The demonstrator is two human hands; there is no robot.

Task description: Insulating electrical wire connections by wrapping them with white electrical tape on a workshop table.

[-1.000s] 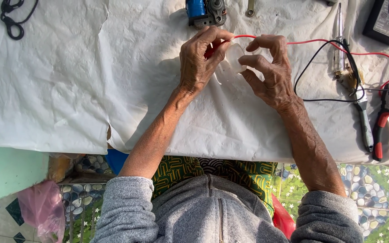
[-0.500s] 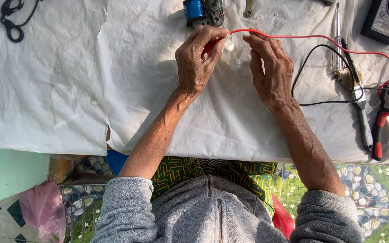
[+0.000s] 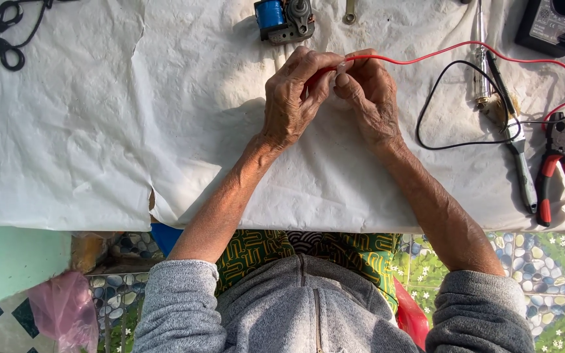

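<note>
Both hands mid-sheet, pinching red wire

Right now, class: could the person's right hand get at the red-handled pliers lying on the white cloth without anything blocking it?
Probably yes. The red-handled pliers lie uncovered on the white cloth, off to that side of the right hand. Only the thin black wire loop lies between. The hand is pinching the red wire, so would have to release it.
</note>
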